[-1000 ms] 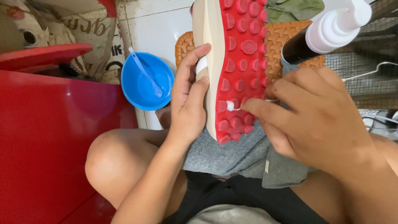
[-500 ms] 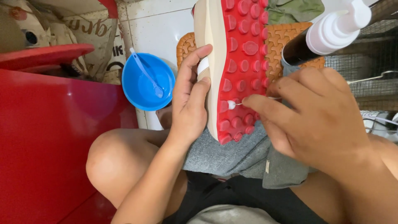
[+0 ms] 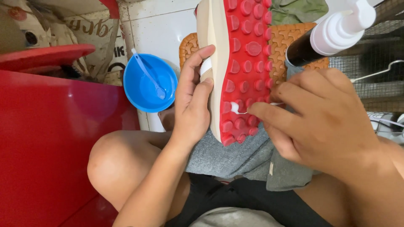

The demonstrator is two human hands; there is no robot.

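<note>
A seated person steadied a beige shoe with a red studded rubber sole point(image 3: 246, 63) sole-up over a grey cloth point(image 3: 235, 157) draped across the lap, the heel end resting on that cloth. The left hand point(image 3: 191, 103) clasped the shoe's beige side, fingers wrapped along the upper and thumb pressed near the midsole. The right hand point(image 3: 324, 122) was pinched shut on a thin white cotton swab point(image 3: 237, 109), whose tip touched the sole between the studs near the heel.

Compared with the frames from a second and half a second before, little had changed: the shoe remained in the same upright tilt, the left hand's clasp looked the same, and the swab tip sat at almost the same spot among the lower studs, with the right hand shifted only slightly.

Behind the shoe lay an orange-brown shoe sole with a waffle tread point(image 3: 290, 46) on the white tiled floor point(image 3: 160, 23). A dark bottle with a white pump top point(image 3: 332, 35) leaned in at the upper right, just above the right hand. A round blue plastic bowl holding a blue plastic spoon point(image 3: 149, 82) stood on the floor beside a glossy red cabinet point(image 3: 46, 138). A pale printed sack with dark lettering point(image 3: 84, 31) slumped at the upper left, and a crumpled green cloth point(image 3: 299, 10) lay at the top edge
</note>
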